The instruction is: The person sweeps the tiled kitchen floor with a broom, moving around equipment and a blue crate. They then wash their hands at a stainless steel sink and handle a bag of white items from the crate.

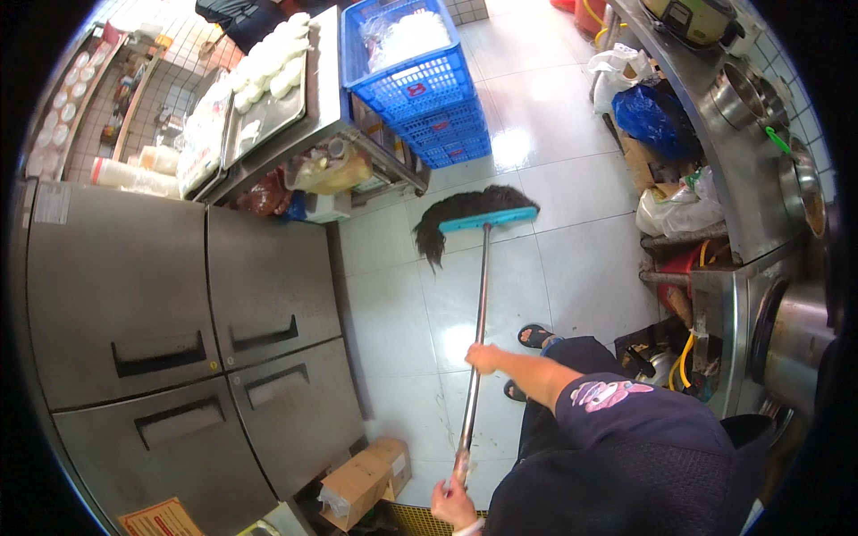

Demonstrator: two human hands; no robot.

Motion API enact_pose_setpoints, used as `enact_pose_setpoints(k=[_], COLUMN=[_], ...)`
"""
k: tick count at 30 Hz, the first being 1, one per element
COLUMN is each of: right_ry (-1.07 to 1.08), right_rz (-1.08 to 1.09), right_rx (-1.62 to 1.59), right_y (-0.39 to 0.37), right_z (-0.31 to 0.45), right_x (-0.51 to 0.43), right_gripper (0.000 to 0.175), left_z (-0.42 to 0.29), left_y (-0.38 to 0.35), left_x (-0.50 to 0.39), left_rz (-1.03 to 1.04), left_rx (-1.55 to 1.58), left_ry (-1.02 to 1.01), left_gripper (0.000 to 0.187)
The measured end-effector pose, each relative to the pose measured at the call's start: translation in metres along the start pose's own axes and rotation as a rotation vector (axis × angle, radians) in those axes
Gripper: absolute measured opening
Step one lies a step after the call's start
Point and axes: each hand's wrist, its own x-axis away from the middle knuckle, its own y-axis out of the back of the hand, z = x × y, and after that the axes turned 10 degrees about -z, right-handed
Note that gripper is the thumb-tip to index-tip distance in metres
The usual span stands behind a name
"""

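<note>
A floor mop with a turquoise head (489, 219) and dark strands (493, 199) rests on pale floor tiles. Its metal handle (480, 301) runs down the view towards my body. Around the middle of that handle my right hand (484, 358) is closed, the arm stretched out from a dark sleeve with a cartoon print. My left hand (454, 504), with a white band at the wrist, grips the handle near its end at the bottom of the view. The strands trail to the left of the head, and my sandalled feet (535, 336) stand right of the handle.
A steel refrigerator (268, 268) lines the left side. Stacked blue crates (439, 127) stand beside a steel table (328, 87) bearing a tray of white items. Cardboard boxes (365, 479) sit low near my left hand. Bags and pots crowd the steel counter (744, 201) at right. Another person (244, 23) is at the top.
</note>
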Motion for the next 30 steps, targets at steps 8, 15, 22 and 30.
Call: enact_pose_setpoints(k=[8, 15, 22, 30], right_ry=[-0.181, -0.19, -0.041, 0.248], right_rz=[-0.214, -0.129, 0.073, 0.525], right_rx=[0.162, 0.267, 0.24, -0.124], right_y=[0.056, -0.036, -0.188, -0.269], right_z=[-0.102, -0.056, 0.093, 0.27], right_x=[0.065, 0.101, 0.113, 0.144], right_gripper=[0.022, 0.015, 0.016, 0.021], left_z=[-0.061, 0.039, 0.193, 0.27], left_y=[-0.067, -0.047, 0.068, 0.227], left_x=[-0.006, 0.038, 0.061, 0.087], left_rz=[0.635, 0.771, 0.647, 0.545], left_rx=[-0.126, -0.212, -0.431, -0.785], left_ry=[-0.282, -0.269, -0.261, -0.042], left_gripper=[0.034, 0.032, 0.027, 0.03])
